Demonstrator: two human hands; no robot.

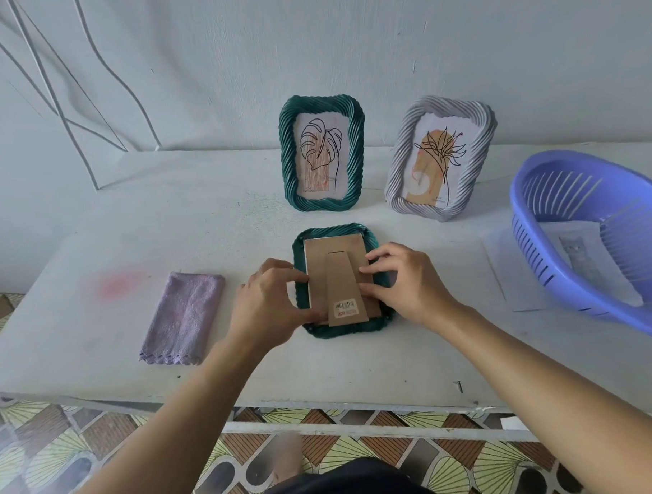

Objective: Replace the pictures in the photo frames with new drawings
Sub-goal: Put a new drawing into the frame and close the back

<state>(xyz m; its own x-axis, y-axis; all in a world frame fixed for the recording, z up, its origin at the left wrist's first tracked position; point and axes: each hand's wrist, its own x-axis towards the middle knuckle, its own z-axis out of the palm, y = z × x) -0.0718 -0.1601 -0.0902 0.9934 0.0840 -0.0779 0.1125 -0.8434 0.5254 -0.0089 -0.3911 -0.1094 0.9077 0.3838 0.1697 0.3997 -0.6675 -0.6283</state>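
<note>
blue basket [532, 254] right of right hand [408, 280]: paper sheets [574, 239] inside | green frame [343, 330] face-down on table [96, 331], backing [319, 262] up | left hand [271, 305] and right hand: bent fingertips press backing, gripping nothing

Both hands, left hand [271, 305] and right hand [404, 280], press the cardboard backing [336, 261] of a face-down green frame [343, 330] on the table [96, 331].
</note>
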